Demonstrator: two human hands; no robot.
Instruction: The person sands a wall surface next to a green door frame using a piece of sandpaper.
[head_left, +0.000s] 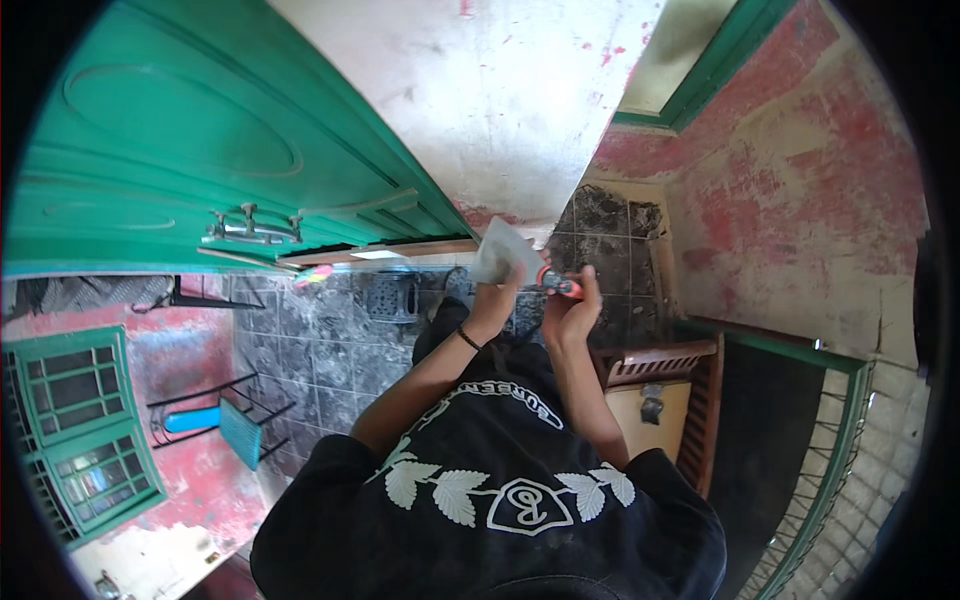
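Note:
My left hand (496, 300), with a dark bracelet at its wrist, holds a flat, pale grey plate (499, 247) by its lower edge. A smear of darker material shows on the plate near my fingers. Close on the right, my right hand (576, 311) grips a hand tool (562, 283) by its black and orange-red handle. The tool's working end is hidden or blurred near the plate's right edge. Both hands are in front of a whitish wall pillar (517, 90) with reddish patches, most of them near its foot.
Left of the pillar stands a green panelled door (187, 135) with a metal handle (251, 229). A plastic stool (392, 296) sits on the dark tiled floor (322, 352). A blue-seated chair (240, 431) is at left, a wooden chair (660, 405) at right. The right wall (795, 195) is patchy.

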